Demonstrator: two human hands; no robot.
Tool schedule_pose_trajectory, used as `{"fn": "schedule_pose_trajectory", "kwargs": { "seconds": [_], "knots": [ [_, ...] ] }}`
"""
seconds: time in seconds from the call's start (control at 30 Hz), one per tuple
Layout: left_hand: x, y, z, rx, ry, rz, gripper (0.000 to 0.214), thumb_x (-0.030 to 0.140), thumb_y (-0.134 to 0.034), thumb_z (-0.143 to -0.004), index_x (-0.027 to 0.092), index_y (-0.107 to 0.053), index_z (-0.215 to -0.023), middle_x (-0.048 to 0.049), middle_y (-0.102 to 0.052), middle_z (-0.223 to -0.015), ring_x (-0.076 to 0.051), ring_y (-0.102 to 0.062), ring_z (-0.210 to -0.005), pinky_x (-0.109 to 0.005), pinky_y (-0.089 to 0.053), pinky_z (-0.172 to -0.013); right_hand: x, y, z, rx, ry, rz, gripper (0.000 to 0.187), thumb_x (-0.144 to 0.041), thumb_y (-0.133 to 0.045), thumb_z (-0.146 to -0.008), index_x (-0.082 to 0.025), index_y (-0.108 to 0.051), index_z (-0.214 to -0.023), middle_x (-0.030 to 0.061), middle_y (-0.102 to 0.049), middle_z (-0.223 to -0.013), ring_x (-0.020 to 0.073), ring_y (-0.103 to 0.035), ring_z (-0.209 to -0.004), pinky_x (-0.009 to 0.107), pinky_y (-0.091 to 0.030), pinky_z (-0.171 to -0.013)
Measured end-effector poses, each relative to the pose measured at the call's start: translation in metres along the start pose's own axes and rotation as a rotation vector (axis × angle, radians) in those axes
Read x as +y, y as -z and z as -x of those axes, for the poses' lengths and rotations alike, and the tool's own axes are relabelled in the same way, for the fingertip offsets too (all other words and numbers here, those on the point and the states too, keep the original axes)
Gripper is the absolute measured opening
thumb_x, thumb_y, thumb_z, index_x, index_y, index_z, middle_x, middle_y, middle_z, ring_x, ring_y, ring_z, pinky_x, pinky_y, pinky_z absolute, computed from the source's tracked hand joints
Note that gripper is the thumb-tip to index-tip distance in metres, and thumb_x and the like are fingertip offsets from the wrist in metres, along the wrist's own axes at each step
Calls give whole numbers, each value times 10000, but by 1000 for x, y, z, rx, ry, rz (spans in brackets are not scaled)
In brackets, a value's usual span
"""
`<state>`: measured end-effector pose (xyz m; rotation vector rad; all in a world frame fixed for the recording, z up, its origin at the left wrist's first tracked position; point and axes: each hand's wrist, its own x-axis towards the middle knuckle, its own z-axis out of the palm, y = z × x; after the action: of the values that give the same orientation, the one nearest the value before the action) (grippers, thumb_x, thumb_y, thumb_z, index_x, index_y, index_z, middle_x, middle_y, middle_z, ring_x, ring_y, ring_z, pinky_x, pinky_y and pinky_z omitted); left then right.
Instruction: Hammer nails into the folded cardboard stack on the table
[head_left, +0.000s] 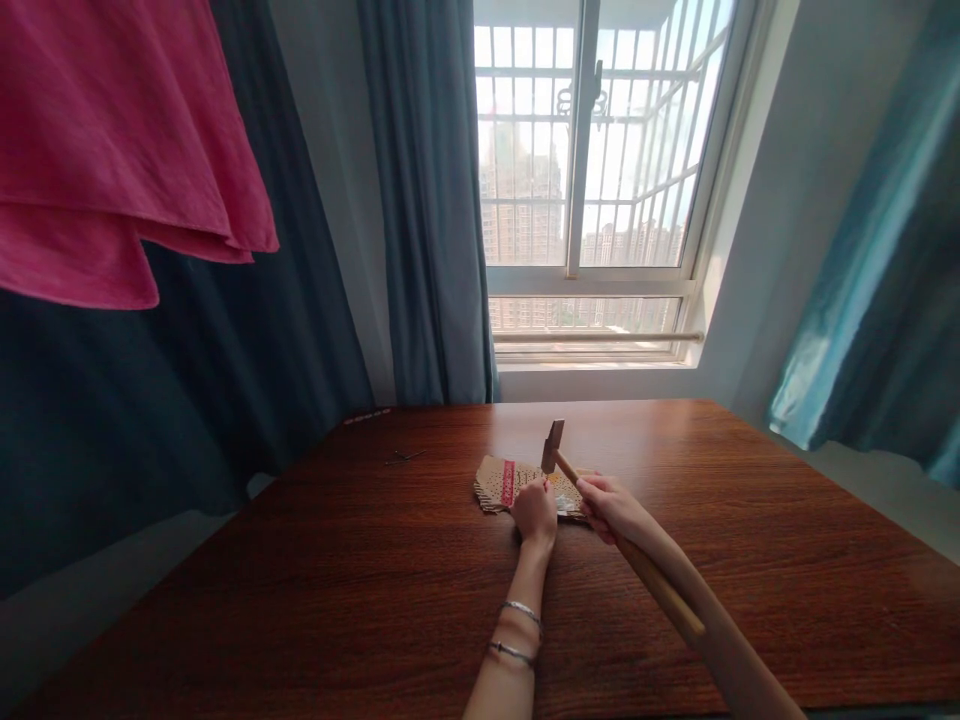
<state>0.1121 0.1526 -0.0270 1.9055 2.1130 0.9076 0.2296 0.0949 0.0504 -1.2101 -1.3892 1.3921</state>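
Note:
My right hand (611,503) is closed around the wooden handle of a hammer (553,445). Its metal head is raised just above my left fingers, and the long handle slants back under my right forearm. On the cardboard lies my left hand (536,510), its fingers pinched together under the hammer head. Whatever they hold is too small to make out. The layered piece of cardboard (491,480) lies flat on the table, with a red printed band and many small dark marks across its top. Both hands cover part of its near and right side.
The brown wooden table (360,580) spreads around the hands. A few thin dark pieces (406,457) lie on it to the left. Beyond its far edge are a blue curtain (431,200) and a barred window (577,200). A pink cloth (120,150) hangs at upper left.

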Motion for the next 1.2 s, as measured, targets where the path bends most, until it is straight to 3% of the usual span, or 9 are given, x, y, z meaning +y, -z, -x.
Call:
{"fn": "schedule_pose_trajectory", "kwargs": {
  "seconds": [1.2],
  "knots": [
    [3,7,0,-49,-5,-40,289,293,-399,-842,190,-669,-828,-96,-659,-816,-212,-614,-792,-278,-448,-658,1,-4,0,48,4,-42,305,-491,-459,-719,-198,-379,-686,-78,-430,-512,28,-313,-281,162,-236,-238]
  ]
}}
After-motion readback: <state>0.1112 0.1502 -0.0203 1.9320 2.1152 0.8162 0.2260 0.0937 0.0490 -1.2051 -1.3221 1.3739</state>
